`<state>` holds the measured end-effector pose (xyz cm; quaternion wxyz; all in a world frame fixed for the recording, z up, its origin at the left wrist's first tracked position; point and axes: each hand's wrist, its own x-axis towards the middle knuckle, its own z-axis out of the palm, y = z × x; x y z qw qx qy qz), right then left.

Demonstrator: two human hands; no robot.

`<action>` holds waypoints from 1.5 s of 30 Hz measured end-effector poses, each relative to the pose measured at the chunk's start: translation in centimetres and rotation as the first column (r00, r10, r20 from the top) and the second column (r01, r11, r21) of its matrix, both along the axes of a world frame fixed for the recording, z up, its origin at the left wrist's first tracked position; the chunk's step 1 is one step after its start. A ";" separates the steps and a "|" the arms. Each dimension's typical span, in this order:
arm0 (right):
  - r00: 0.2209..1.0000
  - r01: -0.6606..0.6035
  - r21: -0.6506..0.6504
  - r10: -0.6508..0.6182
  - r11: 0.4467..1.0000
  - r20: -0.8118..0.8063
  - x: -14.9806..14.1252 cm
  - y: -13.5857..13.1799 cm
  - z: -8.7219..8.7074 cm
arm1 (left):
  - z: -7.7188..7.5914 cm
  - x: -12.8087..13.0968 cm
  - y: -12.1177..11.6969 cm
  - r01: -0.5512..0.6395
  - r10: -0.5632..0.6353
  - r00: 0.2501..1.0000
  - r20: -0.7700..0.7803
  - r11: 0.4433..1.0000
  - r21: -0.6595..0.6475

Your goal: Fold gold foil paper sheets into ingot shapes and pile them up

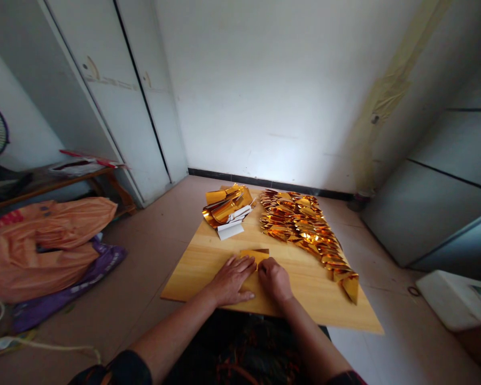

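Gold sheet lies on the wood counter, near edge side, partly under our L hand. That grip is spread — palm down, fingers out over the sheet, thumb apart from them. Our R hand sits just beside it, fingers curled in at the sheet's R part; we can't tell if that grip is pinching anything b/c the knuckles cover the tips.

Beyond the L hand, toward the far edge, we have a loose stack of shiny gold sheets w/ white strips on it and a folded white card at its near side. On the R we see a long pile of folded gold pieces — it runs from the far edge down the R side, w/ a pointed piece at its near end.
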<state>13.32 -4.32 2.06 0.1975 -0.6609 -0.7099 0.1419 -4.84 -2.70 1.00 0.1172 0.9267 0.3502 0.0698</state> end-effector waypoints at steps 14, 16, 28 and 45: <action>0.994 0.067 -0.148 -0.053 0.987 0.091 -0.7 1.4 1.0 | 0.6 -3.9 -0.3 0.040 -0.040 0.999 0.021 0.999 0.032; 0.992 0.083 -0.155 -0.067 0.984 0.111 -1.0 1.2 1.2 | 0.6 -4.0 -0.4 0.040 -0.041 0.999 0.024 0.999 0.036; 0.988 0.121 -0.164 -0.103 0.979 0.113 -1.1 1.3 1.6 | 0.8 -3.7 -0.6 0.020 -0.020 1.000 0.006 0.999 0.046; 0.997 -0.011 -0.025 0.013 1.000 0.082 3.4 0.9 0.6 | 1.4 0.1 1.8 -0.094 0.079 0.994 0.078 0.972 0.214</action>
